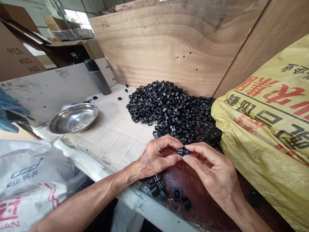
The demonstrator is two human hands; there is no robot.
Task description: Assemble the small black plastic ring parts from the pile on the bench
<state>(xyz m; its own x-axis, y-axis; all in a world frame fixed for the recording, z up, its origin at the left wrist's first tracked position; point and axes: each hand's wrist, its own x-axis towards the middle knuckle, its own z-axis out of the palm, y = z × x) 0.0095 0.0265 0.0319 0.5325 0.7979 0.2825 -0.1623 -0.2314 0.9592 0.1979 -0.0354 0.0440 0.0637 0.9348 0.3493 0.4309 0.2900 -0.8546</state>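
Between the fingertips of both hands is a small black plastic piece [183,151], with a ribbed side and a narrower end. My left hand [160,154] pinches it from the left with thumb and forefinger. From the right, my right hand [212,167] pinches it the same way. Whether it is one part or two fitted together I cannot tell. Just beyond the hands rises a large pile of small black plastic rings [166,103]. Below them, several black plastic caps [177,194] lie on a dark red surface [181,177] near the table edge.
A steel bowl [73,118] sits on the tiled tabletop [113,135] at left, with a dark flask [98,77] behind it. Wooden boards [166,42] wall off the back. A yellow sack [260,129] bulges at right; a white bag [31,183] and blue glove [11,108] are at left.
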